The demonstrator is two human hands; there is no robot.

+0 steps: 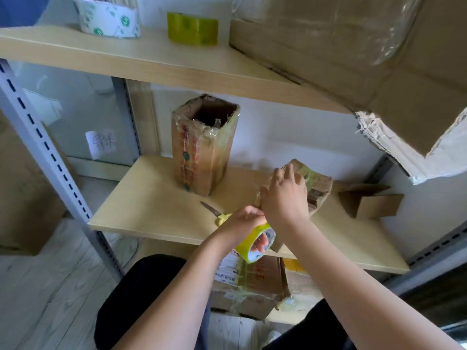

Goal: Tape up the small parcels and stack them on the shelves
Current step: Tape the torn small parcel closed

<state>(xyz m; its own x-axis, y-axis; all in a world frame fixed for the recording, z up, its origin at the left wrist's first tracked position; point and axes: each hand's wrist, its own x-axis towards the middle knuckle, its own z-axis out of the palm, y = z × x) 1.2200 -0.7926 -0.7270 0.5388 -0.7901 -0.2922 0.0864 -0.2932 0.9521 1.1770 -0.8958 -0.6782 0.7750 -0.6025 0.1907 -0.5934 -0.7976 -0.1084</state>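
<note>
Parcel (312,188) being taped on the middle shelf (151,205).
Right hand (284,195) is pressing flat, fingers straight, on it; left hand (243,222) is gripping the yellow tape roll (256,245); scissors (214,212) are lying beside it.

The tape roll (255,245) held over the pale wood shelf (151,205) is yellow-green with a white core printed in green — the same yellow-green as the roll (192,28) on the top shelf, beside a white roll (107,18) dotted with green logos. The upright box (203,145) is brown with red lettering and green marks under clear tape; the scissors (217,213) have yellow handles, and the grey upright (38,132) shows a row of dark slots.
</note>
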